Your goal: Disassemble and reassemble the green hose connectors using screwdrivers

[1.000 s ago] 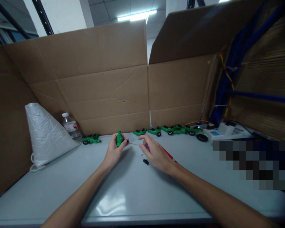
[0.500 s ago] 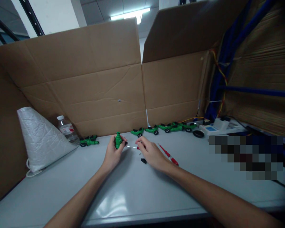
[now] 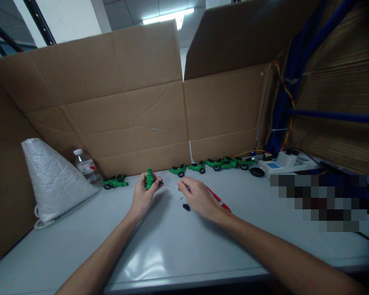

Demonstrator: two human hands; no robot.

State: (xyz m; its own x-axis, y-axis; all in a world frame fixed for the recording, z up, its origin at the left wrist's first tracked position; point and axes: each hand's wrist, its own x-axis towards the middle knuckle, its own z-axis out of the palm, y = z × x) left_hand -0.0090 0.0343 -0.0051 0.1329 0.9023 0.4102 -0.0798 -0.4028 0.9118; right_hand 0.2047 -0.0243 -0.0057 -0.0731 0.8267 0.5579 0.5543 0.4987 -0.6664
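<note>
My left hand [image 3: 144, 193] is closed round a green toy car [image 3: 149, 179], held upright a little above the table. In my right hand [image 3: 197, 196] is a screwdriver [image 3: 171, 186]; its thin metal shaft points left and its tip meets a dark part on the car's right side. My fingers hide most of the screwdriver's handle. Below my right hand lie a small black piece [image 3: 186, 207] and a tiny screw-like bit [image 3: 181, 198]. A second, red screwdriver [image 3: 219, 199] rests on the table just behind my right wrist.
Several green toy cars [image 3: 221, 164] line the back by the cardboard wall [image 3: 126, 123], with more green car parts [image 3: 115, 182] at left. A water bottle [image 3: 87, 168] and a silvery bag [image 3: 52, 180] stand left. At right are a black ring [image 3: 257, 172] and a power strip [image 3: 290, 164].
My left hand and the green toy car have shifted slightly left and up. The screwdriver's shaft has come up a little with my right fingers, still reaching the car.
</note>
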